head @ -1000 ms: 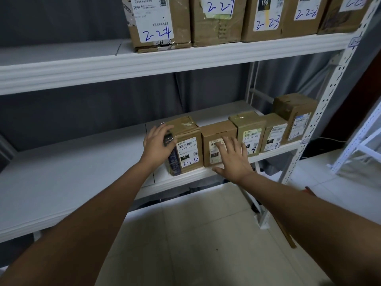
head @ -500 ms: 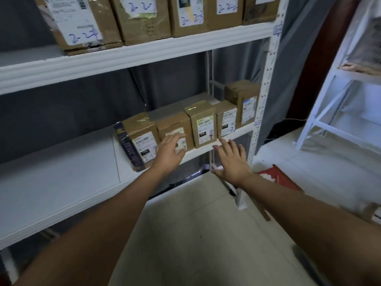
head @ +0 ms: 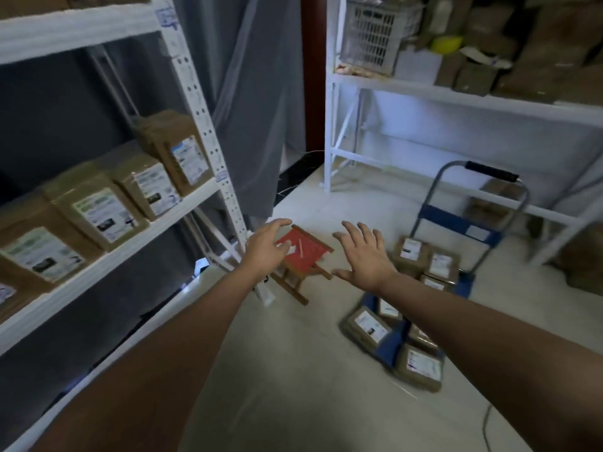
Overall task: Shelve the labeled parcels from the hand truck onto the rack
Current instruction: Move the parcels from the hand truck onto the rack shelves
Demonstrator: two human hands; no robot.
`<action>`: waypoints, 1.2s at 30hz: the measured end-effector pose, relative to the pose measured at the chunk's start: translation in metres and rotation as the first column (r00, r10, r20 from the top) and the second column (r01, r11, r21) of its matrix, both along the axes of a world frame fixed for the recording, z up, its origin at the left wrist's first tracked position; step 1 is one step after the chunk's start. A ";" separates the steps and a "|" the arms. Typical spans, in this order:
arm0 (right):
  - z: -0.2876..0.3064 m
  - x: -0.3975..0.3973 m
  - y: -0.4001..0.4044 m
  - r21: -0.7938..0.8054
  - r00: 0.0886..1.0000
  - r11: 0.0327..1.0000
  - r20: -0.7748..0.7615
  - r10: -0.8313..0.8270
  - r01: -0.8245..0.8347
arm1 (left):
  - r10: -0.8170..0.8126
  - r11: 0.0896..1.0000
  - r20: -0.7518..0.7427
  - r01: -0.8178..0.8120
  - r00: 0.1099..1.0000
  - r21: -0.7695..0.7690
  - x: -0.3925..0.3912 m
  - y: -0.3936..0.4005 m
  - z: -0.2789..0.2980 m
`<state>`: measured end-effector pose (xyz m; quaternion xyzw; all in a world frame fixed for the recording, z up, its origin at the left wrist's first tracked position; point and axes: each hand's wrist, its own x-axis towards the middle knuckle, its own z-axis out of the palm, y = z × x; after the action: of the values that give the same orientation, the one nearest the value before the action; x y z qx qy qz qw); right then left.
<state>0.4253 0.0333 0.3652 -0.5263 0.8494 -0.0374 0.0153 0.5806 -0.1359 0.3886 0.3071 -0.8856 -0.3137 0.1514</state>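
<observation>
Several brown labeled parcels (head: 98, 210) stand in a row on the middle shelf of the white rack (head: 208, 132) at the left. A blue hand truck (head: 456, 223) stands on the floor at the right, with several labeled parcels (head: 421, 367) lying on and around its base. My left hand (head: 266, 249) and my right hand (head: 365, 256) are both empty, fingers spread, held in the air over the floor between the rack and the hand truck.
A small red folding stool (head: 303, 252) stands on the floor just beyond my hands, beside the rack's post. A second white rack (head: 456, 93) with a grey crate (head: 372, 31) and cardboard boxes fills the back right. Grey curtain hangs behind.
My view has swung right, from the rack to the hand truck. Both hands have come off the shelved parcels and moved away from the shelf, empty.
</observation>
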 end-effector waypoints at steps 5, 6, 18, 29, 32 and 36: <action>-0.013 -0.060 0.070 0.012 0.984 0.985 0.056 -0.172 0.172 | -0.119 0.990 0.036 0.116 0.992 0.078 -0.074 0.039 -0.019; -0.016 -0.069 0.081 0.014 0.977 0.979 0.061 -0.206 0.206 | -0.140 0.987 0.044 0.136 0.989 0.089 -0.086 0.044 -0.023; -0.045 -0.174 0.147 0.079 0.856 0.863 0.109 -0.506 0.500 | -0.418 0.905 0.109 0.403 0.902 0.133 -0.243 0.074 -0.065; -0.074 -0.273 0.130 0.122 0.737 0.756 0.168 -0.654 0.643 | -0.529 0.844 0.163 0.498 0.833 0.199 -0.365 0.038 -0.100; -0.088 -0.291 0.130 0.153 0.701 0.730 0.206 -0.683 0.666 | -0.563 0.822 0.187 0.524 0.805 0.224 -0.389 0.039 -0.116; -0.111 -0.309 0.136 0.181 0.667 0.705 0.229 -0.709 0.686 | -0.595 0.800 0.245 0.535 0.766 0.269 -0.416 0.054 -0.139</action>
<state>0.1164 0.1693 0.2539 -0.1495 0.9752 -0.0812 0.1412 0.1650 -0.0822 0.2492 0.0839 -0.9164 -0.3713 -0.1239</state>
